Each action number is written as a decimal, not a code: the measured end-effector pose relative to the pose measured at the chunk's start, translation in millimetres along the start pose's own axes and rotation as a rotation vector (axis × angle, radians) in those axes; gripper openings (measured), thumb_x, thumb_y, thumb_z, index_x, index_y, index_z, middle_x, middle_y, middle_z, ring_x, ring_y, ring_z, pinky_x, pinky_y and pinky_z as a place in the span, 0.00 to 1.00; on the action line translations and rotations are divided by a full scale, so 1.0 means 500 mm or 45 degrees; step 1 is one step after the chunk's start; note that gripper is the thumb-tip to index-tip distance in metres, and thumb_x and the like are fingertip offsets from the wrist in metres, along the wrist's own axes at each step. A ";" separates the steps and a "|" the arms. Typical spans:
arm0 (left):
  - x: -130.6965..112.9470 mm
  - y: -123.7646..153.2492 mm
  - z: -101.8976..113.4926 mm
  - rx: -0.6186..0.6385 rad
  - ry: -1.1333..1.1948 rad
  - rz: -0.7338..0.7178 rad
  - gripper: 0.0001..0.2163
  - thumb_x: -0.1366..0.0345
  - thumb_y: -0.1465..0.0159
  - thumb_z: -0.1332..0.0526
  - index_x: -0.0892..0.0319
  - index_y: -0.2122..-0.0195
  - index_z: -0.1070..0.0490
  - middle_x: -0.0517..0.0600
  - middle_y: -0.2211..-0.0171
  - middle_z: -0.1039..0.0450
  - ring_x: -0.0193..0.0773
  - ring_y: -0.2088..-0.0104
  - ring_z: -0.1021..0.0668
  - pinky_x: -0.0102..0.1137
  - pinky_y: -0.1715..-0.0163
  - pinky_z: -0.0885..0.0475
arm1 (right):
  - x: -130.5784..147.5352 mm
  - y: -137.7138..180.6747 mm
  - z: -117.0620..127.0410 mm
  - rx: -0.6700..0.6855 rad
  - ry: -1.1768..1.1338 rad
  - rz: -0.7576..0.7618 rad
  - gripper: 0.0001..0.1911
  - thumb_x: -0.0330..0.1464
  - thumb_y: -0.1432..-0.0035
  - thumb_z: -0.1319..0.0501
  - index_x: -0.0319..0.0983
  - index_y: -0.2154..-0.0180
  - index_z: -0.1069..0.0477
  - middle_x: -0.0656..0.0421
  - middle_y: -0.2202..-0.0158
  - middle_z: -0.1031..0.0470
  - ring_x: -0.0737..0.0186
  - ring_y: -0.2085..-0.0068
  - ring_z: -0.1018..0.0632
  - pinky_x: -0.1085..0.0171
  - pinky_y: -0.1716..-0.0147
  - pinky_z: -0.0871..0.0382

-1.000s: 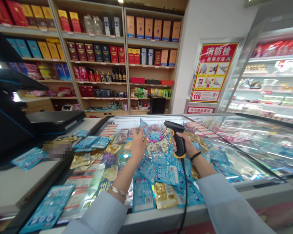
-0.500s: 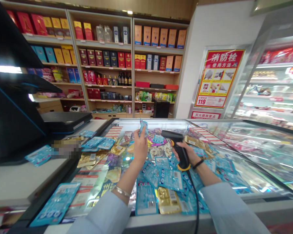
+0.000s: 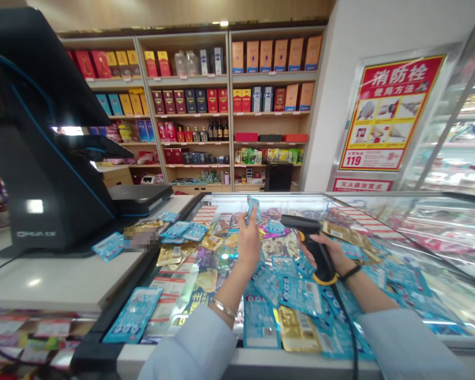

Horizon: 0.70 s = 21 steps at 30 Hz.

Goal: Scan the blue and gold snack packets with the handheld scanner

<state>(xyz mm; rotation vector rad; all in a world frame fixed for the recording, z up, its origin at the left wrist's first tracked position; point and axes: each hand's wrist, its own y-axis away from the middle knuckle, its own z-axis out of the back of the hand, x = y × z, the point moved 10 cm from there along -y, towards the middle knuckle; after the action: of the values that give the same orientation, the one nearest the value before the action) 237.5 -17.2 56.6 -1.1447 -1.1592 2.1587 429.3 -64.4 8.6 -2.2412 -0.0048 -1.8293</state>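
Note:
My left hand [image 3: 248, 241] is raised over the glass freezer lid [image 3: 340, 203], its fingers pinched on a small blue snack packet [image 3: 253, 208] held upright. My right hand [image 3: 325, 252] grips the handle of a black barcode scanner [image 3: 309, 237] with a yellow ring at its base; the scanner head points left toward the packet. Its black cable [image 3: 346, 327] runs down past my right sleeve. Below both hands lie several blue packets [image 3: 301, 295] and gold packets [image 3: 296, 330] spread on the glass.
A black checkout terminal [image 3: 43, 174] stands on the white counter [image 3: 55, 279] at left, with blue packets [image 3: 107, 246] beside it. Shelves of boxed goods [image 3: 206, 100] fill the back wall. A red fire-hydrant poster [image 3: 388, 113] and a chilled display case [image 3: 459, 142] are at right.
The view has swung left, so the terminal fills more of the frame. The scanner has tilted lower, its head now pointing at the packet; both hands keep their hold.

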 end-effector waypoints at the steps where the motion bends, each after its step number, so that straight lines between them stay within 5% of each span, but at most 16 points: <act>1: 0.002 -0.001 0.000 0.003 0.004 0.009 0.28 0.76 0.35 0.48 0.48 0.34 0.41 0.56 0.50 0.37 0.41 0.53 0.27 0.37 0.53 0.26 | -0.002 0.001 -0.003 0.007 0.003 -0.011 0.18 0.46 0.49 0.37 0.38 0.64 0.32 0.62 0.83 0.32 0.67 0.86 0.34 0.68 0.88 0.41; 21: -0.004 -0.003 0.008 -0.023 -0.008 -0.001 0.27 0.76 0.34 0.48 0.50 0.35 0.40 0.57 0.50 0.37 0.42 0.53 0.28 0.38 0.52 0.27 | 0.001 0.006 -0.007 -0.037 0.033 -0.036 0.18 0.45 0.51 0.36 0.37 0.66 0.30 0.62 0.84 0.32 0.68 0.87 0.35 0.69 0.89 0.39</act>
<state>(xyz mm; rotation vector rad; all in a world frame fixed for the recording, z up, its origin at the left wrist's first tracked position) 235.3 -19.9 60.0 -1.1458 -1.1836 2.1572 426.5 -67.8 9.0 -2.2482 -0.0058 -1.8843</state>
